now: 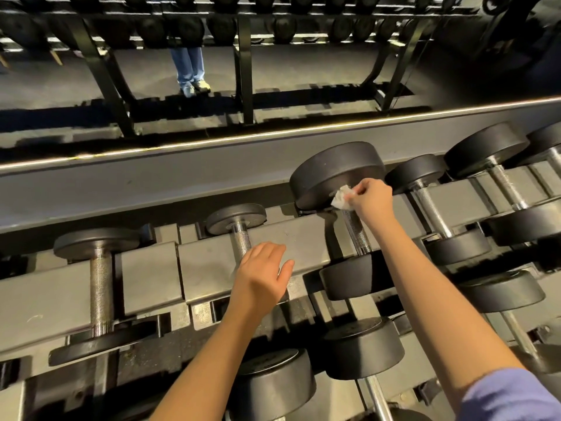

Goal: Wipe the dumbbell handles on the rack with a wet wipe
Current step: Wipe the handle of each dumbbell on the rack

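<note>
blue sleeve at 5 o'clock, right hand pinching a crumpled wet wipe on a dumbbell handle toward 3 o'clock, left hand relaxed over the rack, 7 o'clock of that

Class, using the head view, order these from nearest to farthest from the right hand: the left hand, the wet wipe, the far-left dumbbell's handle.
1. The wet wipe, held by the right hand itself.
2. The left hand, lower left, mid-rack.
3. The far-left dumbbell's handle, at the frame's left.

Harsh overhead light, hard shadows on floor, glare along rail, dark corners, wide-angle bending
</note>
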### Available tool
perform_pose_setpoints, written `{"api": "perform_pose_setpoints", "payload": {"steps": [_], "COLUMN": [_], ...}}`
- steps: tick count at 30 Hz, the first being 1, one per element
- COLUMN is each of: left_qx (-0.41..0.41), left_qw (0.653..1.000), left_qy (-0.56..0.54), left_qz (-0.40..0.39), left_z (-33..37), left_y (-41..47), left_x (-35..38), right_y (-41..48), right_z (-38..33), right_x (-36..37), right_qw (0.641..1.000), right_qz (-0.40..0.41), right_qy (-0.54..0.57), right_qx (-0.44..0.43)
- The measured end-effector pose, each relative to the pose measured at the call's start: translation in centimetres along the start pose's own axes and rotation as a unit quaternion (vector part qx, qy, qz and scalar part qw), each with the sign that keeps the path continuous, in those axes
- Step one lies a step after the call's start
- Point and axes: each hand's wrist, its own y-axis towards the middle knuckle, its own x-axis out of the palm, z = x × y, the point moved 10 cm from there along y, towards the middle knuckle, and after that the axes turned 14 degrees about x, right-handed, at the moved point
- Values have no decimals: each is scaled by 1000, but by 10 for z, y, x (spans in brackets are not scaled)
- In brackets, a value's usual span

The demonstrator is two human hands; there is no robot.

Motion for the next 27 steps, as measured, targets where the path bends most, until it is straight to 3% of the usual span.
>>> {"api": "perform_pose_setpoints", "payload": {"steps": [3, 5, 7, 12, 14, 17, 19, 22, 27], "left_qx": [-1, 4, 5, 1, 0, -2, -2, -3, -15], "left_qw": [1000, 1000, 1000, 1000, 1000, 1000, 1000, 1000, 1000], "left_qy": [-4, -4, -3, -9, -13, -16, -15, -11, -13], "left_qz": [-2, -5, -7, -6, -7, -8, -8, -5, -14], "left_z": [0, 0, 1, 1, 0, -1, -1, -1, -3], "left_y": [0, 1, 1, 1, 1, 1, 1, 1, 1], "left_x": [1, 2, 1, 1, 2, 4, 4, 1, 4], "right_y": [-3, -5, -3, 7, 4, -8, -14, -8, 5], "right_z": [26, 38, 35, 9, 11, 33, 48, 42, 4], "right_x": [13, 17, 16, 3, 4, 12, 18, 16, 2], "right_qw": [978, 958, 962, 994, 983, 936, 918, 938, 996], "right_qz": [-40, -56, -58, -36, -64, -117, -146, -133, -51], "right_qy": [-206, -281, -268, -98, -170, -331, -369, -319, -67], "right_qx": [5, -8, -16, 7, -5, -19, -12, 6, -5]}}
